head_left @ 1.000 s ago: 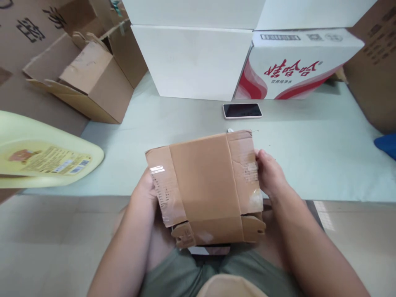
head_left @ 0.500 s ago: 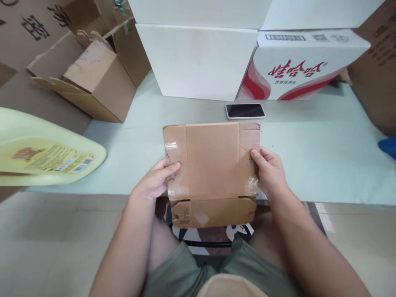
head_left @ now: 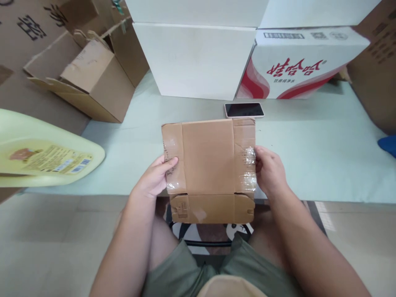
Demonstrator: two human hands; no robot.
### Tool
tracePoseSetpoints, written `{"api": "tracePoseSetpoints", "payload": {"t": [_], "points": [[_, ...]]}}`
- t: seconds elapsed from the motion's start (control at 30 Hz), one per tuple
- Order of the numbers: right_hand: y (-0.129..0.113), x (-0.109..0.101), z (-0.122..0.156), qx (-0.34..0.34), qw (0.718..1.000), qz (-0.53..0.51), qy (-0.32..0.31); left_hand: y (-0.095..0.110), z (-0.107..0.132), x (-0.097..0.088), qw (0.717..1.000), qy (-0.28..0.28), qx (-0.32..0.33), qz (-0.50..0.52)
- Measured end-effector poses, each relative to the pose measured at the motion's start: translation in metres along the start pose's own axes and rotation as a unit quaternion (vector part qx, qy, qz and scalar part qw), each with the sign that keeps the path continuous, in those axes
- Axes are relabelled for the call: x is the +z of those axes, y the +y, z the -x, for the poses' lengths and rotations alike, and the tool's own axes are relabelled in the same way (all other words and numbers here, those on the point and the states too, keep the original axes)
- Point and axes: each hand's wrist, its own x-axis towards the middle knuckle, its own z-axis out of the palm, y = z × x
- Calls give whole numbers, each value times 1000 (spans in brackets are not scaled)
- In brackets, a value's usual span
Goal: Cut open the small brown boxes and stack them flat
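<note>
A flattened cardboard box [head_left: 208, 159] is held up over the table's near edge, its broad brown panel facing me. Glossy clear tape covers parts of its left and right side flaps, and a notched flap hangs along the bottom. My left hand [head_left: 157, 175] grips the left side, thumb on the front and fingers partly hidden behind. At the right edge, my right hand [head_left: 270, 171] is closed with its fingertips against the taped flap; some of its fingers are hidden.
A phone [head_left: 244, 109] lies just beyond the cardboard. White cartons [head_left: 198, 62] and a red-and-white carton [head_left: 297, 70] stand at the back. On the left are an open brown box [head_left: 108, 86] and a pale yellow jug [head_left: 49, 148]. A blue object [head_left: 388, 146] sits far right.
The cardboard's right side has shifted slightly left and turned a little. My right thumb has slid from the front of the flap to its edge. My left hand keeps its grip.
</note>
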Motion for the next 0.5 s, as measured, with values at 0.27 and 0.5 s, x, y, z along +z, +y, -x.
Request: {"api": "tracePoseSetpoints", "payload": {"t": [0.27,0.5], "points": [[-5,1,0,5,1000,0,12,1,-1,0,1000,4,1,1],[-1,-1,-3,-19,1000,-17,-7,3,-1,4,1000,9,-5,-4]]}}
